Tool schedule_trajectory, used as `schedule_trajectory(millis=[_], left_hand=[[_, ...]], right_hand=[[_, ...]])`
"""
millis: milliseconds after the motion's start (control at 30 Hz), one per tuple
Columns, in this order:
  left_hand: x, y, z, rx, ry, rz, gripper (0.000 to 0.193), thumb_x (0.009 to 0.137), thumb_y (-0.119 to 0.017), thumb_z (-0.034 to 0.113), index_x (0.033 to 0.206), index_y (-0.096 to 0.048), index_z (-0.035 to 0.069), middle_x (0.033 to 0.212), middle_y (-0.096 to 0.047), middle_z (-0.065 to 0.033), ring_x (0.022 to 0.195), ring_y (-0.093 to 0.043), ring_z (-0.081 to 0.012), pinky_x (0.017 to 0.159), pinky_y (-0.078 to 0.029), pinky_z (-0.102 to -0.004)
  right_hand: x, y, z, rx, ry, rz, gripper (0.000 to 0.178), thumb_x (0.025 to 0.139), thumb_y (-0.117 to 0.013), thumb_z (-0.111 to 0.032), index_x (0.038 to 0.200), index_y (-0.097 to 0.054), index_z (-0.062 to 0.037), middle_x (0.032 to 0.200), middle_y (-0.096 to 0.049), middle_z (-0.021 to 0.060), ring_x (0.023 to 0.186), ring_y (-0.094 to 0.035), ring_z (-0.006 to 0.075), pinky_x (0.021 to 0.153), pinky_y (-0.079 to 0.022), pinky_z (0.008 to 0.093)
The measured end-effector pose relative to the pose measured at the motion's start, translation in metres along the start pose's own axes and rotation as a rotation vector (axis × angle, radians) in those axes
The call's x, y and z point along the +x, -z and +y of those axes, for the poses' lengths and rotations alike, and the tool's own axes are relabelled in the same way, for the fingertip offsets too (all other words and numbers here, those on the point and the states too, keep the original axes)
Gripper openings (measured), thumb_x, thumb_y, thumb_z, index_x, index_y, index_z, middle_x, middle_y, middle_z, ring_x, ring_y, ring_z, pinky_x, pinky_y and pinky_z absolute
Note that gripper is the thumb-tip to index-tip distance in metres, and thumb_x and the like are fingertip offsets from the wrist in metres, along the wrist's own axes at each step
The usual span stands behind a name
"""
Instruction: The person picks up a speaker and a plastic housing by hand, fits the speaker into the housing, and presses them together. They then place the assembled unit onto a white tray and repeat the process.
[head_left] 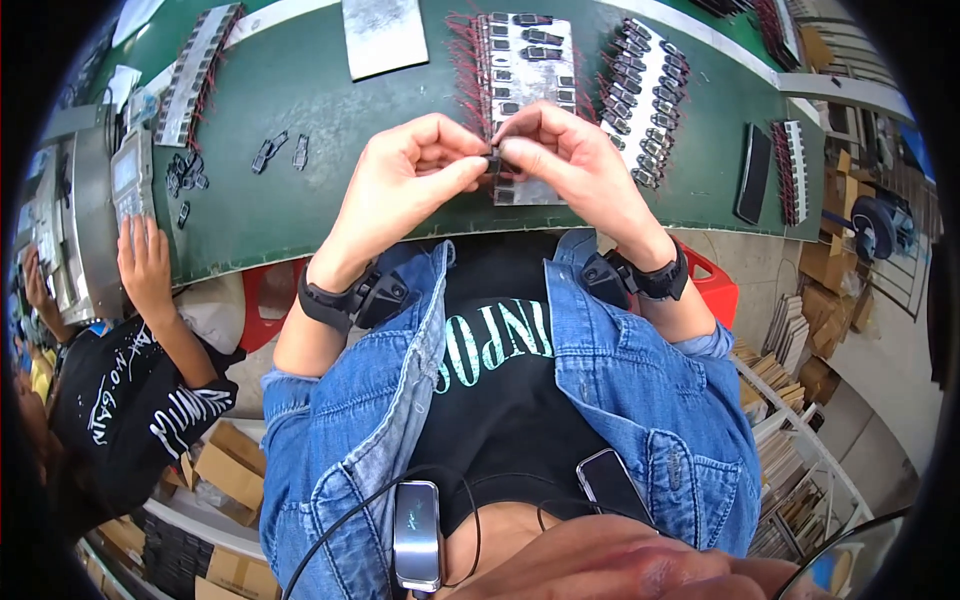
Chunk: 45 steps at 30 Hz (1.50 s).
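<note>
My left hand (408, 178) and my right hand (582, 168) meet above the near side of a metal plate (548, 190). Both hands are closed, thumbs and fingers pinching a small black part (493, 161) between them. Fingers cover most of that part, so its exact kind is hidden. Rows of small black rectangular pieces sit on the plate, and thin red wires (466, 62) stick out along its left side. A few black strap-like pieces (541, 38) lie across its far end.
Right of the plate, a white strip (647, 95) carries many black pieces with red wires. A dark slab (753, 174) and a wired strip (795, 172) lie farther right. Loose black pieces (268, 152) and a pale board (385, 38) lie leftward. A co-worker's hand (145, 258) rests at the left edge.
</note>
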<state>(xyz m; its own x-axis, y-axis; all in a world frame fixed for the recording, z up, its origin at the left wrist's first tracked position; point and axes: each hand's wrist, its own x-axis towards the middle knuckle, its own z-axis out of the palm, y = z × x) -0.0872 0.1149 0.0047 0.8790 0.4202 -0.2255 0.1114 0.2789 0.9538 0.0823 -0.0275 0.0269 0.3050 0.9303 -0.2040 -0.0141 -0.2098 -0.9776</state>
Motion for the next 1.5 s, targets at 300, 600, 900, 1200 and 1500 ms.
schedule_trajectory(millis=[300, 600, 900, 1200, 1500], left_hand=[[0.047, -0.012, 0.022, 0.425, -0.182, 0.168, 0.017, 0.088, -0.068, 0.012, 0.101, -0.068, 0.001, 0.089, -0.072, -0.0049, 0.085, -0.067, -0.0111, 0.077, -0.054, -0.0260], [0.091, -0.023, 0.003, 0.758, -0.425, 0.200, 0.018, 0.084, -0.066, 0.016, 0.095, -0.070, 0.003, 0.087, -0.072, -0.0086, 0.091, -0.063, -0.0266, 0.082, -0.051, -0.0395], [0.099, -0.032, -0.002, 1.171, -0.737, 0.252, 0.012, 0.080, -0.072, 0.018, 0.086, -0.069, 0.008, 0.080, -0.067, -0.0060, 0.088, -0.060, -0.0267, 0.078, -0.048, -0.0405], [0.068, -0.030, 0.022, 0.968, -0.685, 0.267, 0.014, 0.085, -0.071, 0.021, 0.086, -0.070, 0.007, 0.077, -0.067, -0.0104, 0.080, -0.063, -0.0287, 0.072, -0.050, -0.0414], [0.004, -0.012, 0.019, 0.610, -0.275, 0.218, 0.019, 0.089, -0.066, 0.021, 0.085, -0.069, 0.003, 0.079, -0.069, -0.0151, 0.070, -0.067, -0.0336, 0.067, -0.053, -0.0428]], right_hand=[[0.023, 0.060, 0.017, -1.162, 0.448, 0.365, 0.024, 0.087, -0.068, -0.010, 0.110, -0.068, -0.0053, 0.096, -0.066, 0.0107, 0.090, -0.065, 0.0287, 0.080, -0.052, 0.0344], [0.024, 0.061, 0.008, -1.212, 0.372, 0.267, 0.021, 0.086, -0.070, -0.011, 0.105, -0.067, -0.0040, 0.098, -0.067, 0.0100, 0.090, -0.066, 0.0246, 0.079, -0.052, 0.0334], [-0.021, 0.046, -0.019, -0.383, 0.189, 0.468, 0.018, 0.096, -0.066, -0.012, 0.109, -0.065, -0.0003, 0.108, -0.067, 0.0046, 0.088, -0.065, 0.0101, 0.080, -0.051, 0.0226], [-0.014, 0.030, -0.002, 0.197, 0.086, 0.342, 0.025, 0.098, -0.062, -0.010, 0.120, -0.061, 0.0025, 0.106, -0.066, 0.0064, 0.090, -0.067, 0.0121, 0.082, -0.053, 0.0231], [-0.010, 0.001, -0.007, -0.276, 0.264, 0.513, 0.021, 0.098, -0.061, -0.006, 0.117, -0.063, 0.0020, 0.102, -0.068, 0.0056, 0.090, -0.066, 0.0110, 0.081, -0.052, 0.0231]])
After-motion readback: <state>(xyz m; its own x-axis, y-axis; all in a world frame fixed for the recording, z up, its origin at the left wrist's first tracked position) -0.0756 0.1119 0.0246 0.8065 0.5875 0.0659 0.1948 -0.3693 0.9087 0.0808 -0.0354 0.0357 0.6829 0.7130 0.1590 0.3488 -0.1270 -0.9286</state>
